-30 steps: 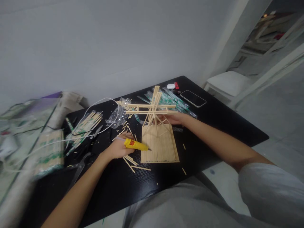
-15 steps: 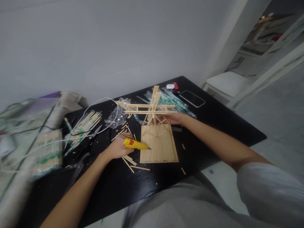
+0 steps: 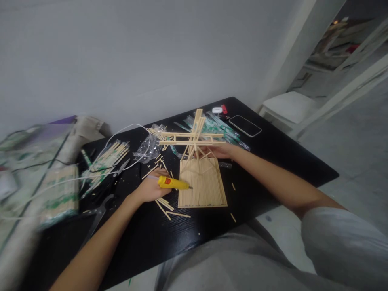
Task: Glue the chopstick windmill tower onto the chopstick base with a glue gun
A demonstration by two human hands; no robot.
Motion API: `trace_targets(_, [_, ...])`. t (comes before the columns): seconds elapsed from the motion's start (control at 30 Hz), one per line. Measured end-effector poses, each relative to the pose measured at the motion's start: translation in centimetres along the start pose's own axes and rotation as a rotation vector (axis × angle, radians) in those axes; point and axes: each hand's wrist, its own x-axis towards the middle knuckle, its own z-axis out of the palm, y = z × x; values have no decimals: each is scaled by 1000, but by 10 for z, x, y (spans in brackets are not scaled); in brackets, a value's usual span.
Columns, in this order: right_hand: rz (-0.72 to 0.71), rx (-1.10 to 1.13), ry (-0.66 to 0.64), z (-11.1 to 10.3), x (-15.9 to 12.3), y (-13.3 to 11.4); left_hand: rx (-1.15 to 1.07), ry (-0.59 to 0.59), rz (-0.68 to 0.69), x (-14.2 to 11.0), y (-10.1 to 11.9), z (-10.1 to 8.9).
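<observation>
My left hand [image 3: 151, 188] is wrapped round a yellow hot glue gun [image 3: 173, 183], a clear glue stick jutting from its back end. The gun's nozzle points right, over the flat base made of wooden sticks laid side by side. From the base's far part rises a stick model [image 3: 195, 143] with splayed legs and crossed, windmill-like arms. At the model's far right side, my right hand [image 3: 221, 150] has its fingers closed at the legs, partly hidden behind the sticks.
Cut sticks [image 3: 165, 206] and offcuts lie by my left hand. Scissors [image 3: 121, 169], packed chopsticks [image 3: 110, 159] and a white cable [image 3: 117, 131] are on the left. Green-printed wrappers [image 3: 212, 125], a phone [image 3: 245, 126] and a white case [image 3: 217, 110] lie at the back right of the black table [image 3: 287, 165].
Almost nothing differs. The view has shifted very slightly; both hands, the glue gun and the stick model keep their places.
</observation>
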Motion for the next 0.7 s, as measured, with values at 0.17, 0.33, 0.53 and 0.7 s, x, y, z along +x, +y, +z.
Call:
trace_targets(0.17, [12, -12, 25, 0, 0, 0, -6, 10, 13, 2, 5, -2])
trace_targets(0.33, [9, -4, -6, 1, -1, 0, -35, 25, 4, 5, 9, -4])
trace_targets(0.53, [3, -6, 12, 2, 0, 0, -45, 20, -8, 5, 10, -4])
trace_targets(0.7, [17, -12, 35, 1, 0, 0, -77, -23, -9, 7, 11, -7])
